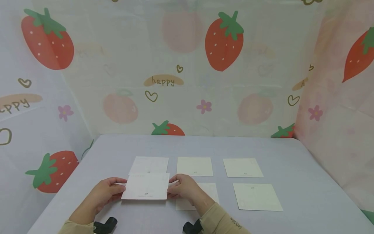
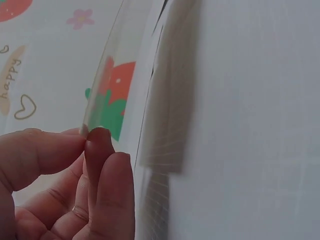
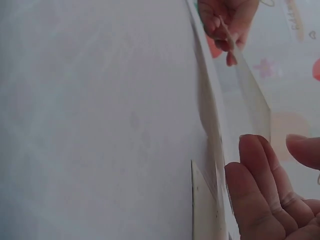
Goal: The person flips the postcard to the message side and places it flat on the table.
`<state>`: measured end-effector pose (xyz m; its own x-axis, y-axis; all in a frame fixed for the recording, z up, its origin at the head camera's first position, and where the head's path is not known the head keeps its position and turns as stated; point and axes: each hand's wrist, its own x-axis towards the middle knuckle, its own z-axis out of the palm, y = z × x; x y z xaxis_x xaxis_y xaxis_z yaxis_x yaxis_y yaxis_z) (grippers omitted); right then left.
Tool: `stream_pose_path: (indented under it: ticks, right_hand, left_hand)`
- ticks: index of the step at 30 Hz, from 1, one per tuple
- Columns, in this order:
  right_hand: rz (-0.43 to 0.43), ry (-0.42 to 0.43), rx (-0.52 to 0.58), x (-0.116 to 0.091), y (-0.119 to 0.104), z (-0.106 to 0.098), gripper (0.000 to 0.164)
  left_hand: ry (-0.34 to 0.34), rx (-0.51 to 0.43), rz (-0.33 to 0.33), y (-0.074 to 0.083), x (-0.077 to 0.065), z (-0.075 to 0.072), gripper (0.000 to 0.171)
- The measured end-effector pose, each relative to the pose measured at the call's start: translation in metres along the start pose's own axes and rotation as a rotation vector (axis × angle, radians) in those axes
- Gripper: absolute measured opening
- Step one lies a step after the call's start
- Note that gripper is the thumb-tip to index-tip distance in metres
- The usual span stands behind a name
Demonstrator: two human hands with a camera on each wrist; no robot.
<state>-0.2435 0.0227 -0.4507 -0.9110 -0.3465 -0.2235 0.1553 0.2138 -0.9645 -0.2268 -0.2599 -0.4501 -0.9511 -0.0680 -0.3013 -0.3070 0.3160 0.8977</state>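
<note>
A white card (image 1: 146, 187) with a small dark mark is raised above the table at left, overlapping the near part of another white card (image 1: 149, 164). My left hand (image 1: 106, 193) pinches its left edge between thumb and fingers; in the left wrist view the thumb (image 2: 45, 152) meets the fingertips at the card's edge. My right hand (image 1: 185, 190) is at the card's right edge. In the right wrist view its thumb (image 3: 304, 150) stands apart from the fingers (image 3: 255, 155), which are close to the card (image 3: 255, 95); contact is unclear.
Under my right forearm lies a partly hidden cream card (image 1: 208, 191). Other cream cards lie at back middle (image 1: 194, 166), back right (image 1: 243, 167) and front right (image 1: 257, 196). Strawberry-printed cloth (image 1: 181, 97) walls in the white table (image 1: 304, 182). Black wrist devices (image 1: 105, 225) sit by both sleeves.
</note>
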Motion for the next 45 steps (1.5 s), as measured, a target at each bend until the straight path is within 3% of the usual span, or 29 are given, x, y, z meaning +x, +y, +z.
stream_pose_path:
  ticks: [18,37,45]
  right_hand:
    - [0.08,-0.092,-0.036,-0.003,0.0,0.009,0.04]
    - [0.119,-0.145,0.01,-0.007,-0.003,0.01,0.039]
    - [0.119,-0.16,0.02,-0.007,-0.002,0.009,0.037]
  left_hand:
    - [0.043,0.14,-0.028,-0.002,0.001,-0.006,0.034]
    - [0.04,0.217,-0.078,-0.001,0.001,-0.007,0.03]
    - [0.043,0.207,-0.072,-0.001,-0.001,-0.011,0.032]
